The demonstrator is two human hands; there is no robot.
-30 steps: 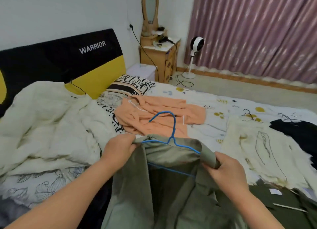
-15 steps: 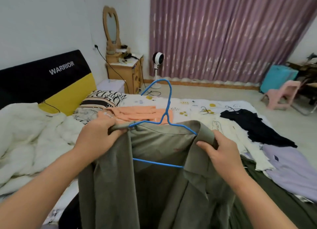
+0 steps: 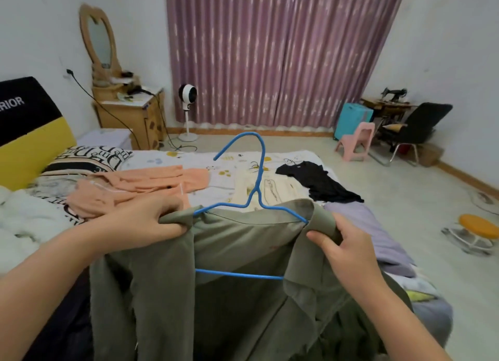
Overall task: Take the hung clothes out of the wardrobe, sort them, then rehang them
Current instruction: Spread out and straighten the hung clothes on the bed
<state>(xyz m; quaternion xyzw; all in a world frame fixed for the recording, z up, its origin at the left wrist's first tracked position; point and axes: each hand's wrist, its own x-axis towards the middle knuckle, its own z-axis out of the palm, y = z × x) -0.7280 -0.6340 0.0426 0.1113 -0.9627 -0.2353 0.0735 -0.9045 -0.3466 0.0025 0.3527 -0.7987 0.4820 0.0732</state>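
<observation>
Low in the middle of the frame, the person holds up an olive-green jacket [image 3: 243,293] on a blue hanger [image 3: 252,206], whose hook rises toward the centre of the picture. The left hand [image 3: 145,223] has its fingers curled round the jacket's left shoulder, bunching the cloth at the hanger's end. The right hand [image 3: 343,247] pinches the right shoulder, thumb in front and fingers folded behind the fabric. The hanger's lower bar shows across the open front of the jacket.

Behind it, across the middle of the frame, the bed [image 3: 194,158] carries other clothes: an orange garment [image 3: 129,187] at centre left, a cream printed top [image 3: 272,190] just behind the hanger, a black garment [image 3: 318,182] to the right of that, and a lilac piece [image 3: 372,225] at the bed's right edge. A purple curtain [image 3: 270,52] fills the upper centre; a pink chair [image 3: 356,142] stands at right.
</observation>
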